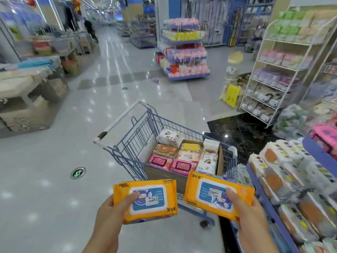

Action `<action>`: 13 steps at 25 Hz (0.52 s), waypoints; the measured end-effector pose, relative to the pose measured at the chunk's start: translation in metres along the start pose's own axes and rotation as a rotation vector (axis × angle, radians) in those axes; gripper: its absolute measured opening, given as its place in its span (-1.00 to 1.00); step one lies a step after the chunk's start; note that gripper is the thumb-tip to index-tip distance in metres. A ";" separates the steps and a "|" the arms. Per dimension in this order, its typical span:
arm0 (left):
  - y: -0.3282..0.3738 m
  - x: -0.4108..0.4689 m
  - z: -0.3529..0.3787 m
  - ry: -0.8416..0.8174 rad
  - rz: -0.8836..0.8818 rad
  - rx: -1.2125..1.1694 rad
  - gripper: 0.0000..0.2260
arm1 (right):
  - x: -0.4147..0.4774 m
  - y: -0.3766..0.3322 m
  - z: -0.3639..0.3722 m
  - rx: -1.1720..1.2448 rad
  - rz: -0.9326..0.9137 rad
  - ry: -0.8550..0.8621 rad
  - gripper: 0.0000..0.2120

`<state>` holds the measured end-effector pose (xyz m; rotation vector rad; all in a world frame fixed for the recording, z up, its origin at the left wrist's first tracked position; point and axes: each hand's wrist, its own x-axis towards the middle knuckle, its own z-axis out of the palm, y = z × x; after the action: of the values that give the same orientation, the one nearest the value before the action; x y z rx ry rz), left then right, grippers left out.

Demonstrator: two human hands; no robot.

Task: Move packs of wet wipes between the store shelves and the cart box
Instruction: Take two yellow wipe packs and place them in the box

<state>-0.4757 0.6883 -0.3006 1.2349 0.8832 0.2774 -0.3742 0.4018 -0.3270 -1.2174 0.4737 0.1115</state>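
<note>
I hold two orange packs of wet wipes in front of me, just short of the cart. My left hand (111,209) grips the left orange pack (153,207) by its left edge, thumb on the blue lid. My right hand (249,214) grips the right orange pack (204,194) by its right end, thumb on the lid. Beyond them stands a blue wire cart (135,141) with a cardboard box (220,159) inside. The box is packed with pink, orange, yellow and white wipe packs. The store shelf (262,185) at my right carries rows of white and orange wipe packs.
A white wire rack (284,70) of packs stands at the back right, with a yellow price sign (232,95) beside it. A blue display stand (184,52) is in the middle aisle. Tables and cartons (27,114) line the left. Glossy floor lies open to my left.
</note>
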 end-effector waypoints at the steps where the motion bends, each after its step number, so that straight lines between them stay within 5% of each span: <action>1: 0.008 0.019 0.009 0.015 0.002 0.010 -0.77 | 0.023 -0.004 0.017 -0.015 0.015 -0.012 -0.56; 6: 0.042 0.116 0.054 0.019 -0.021 -0.001 -0.79 | 0.119 -0.018 0.090 -0.047 0.053 0.006 -0.67; 13: 0.047 0.278 0.120 -0.066 -0.137 0.044 -0.75 | 0.229 0.008 0.151 -0.134 0.115 0.246 -0.54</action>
<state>-0.1970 0.7948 -0.3715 1.2110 0.9159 0.1072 -0.1271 0.5051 -0.3882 -1.3423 0.7615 0.0931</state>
